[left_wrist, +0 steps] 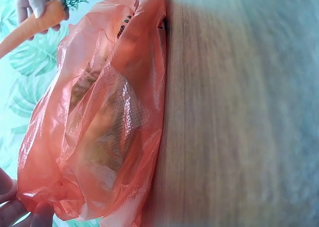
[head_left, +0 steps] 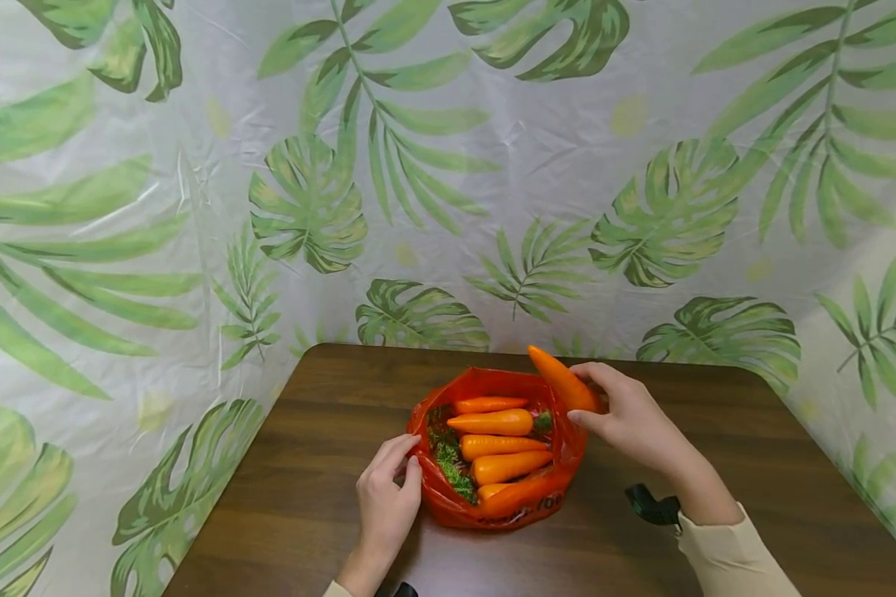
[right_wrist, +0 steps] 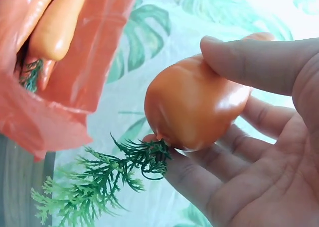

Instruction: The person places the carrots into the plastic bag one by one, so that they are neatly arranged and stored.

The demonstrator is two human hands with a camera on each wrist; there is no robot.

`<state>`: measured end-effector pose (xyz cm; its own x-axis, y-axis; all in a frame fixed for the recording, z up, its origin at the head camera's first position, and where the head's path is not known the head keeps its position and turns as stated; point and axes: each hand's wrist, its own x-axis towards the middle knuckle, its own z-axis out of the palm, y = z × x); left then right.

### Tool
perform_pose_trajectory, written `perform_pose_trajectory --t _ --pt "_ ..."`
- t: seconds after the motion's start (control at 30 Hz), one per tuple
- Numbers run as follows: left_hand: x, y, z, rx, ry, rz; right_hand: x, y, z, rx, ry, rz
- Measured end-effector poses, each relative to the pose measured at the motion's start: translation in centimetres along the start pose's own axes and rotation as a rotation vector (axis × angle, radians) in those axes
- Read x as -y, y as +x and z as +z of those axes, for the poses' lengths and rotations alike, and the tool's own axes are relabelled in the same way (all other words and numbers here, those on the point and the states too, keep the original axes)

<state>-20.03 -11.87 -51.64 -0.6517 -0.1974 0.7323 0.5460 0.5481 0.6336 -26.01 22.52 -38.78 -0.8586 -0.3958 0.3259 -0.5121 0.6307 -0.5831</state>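
A red plastic bag point(head_left: 448, 507) stands with its mouth spread wide, and several orange carrots point(head_left: 490, 423) lie side by side in it with green leafy tops point(head_left: 451, 464). At the bag's left rim, my left hand point(head_left: 384, 481) pinches the plastic between thumb and fingers; the left wrist view has these fingertips point(left_wrist: 42, 214) at the bag's edge. Above the right rim, my right hand point(head_left: 627, 410) grips one carrot point(head_left: 563, 380) by its thick end, tip pointing up and left. In the right wrist view, thumb and fingers wrap this carrot point(right_wrist: 192, 105) while its green top point(right_wrist: 99, 179) hangs out.
The bag rests on a dark brown wooden table point(head_left: 291, 514). Behind the table hangs a pale sheet point(head_left: 538, 174) printed with green leaves. A black strap piece point(head_left: 653, 506) sits at my right wrist.
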Motion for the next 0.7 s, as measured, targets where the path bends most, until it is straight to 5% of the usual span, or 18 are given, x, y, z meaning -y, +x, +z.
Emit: perform_pose_trajectory --t 0.37,0.7 --pt "-0.5 0.0 -0.2 0.026 0.012 -0.047 1.2 0.8 1.4 0.030 0.148 -0.016" --pt "-0.3 0.0 -0.2 0.029 0.009 -0.054 2.4 1.7 4.3 0.027 0.122 -0.069"
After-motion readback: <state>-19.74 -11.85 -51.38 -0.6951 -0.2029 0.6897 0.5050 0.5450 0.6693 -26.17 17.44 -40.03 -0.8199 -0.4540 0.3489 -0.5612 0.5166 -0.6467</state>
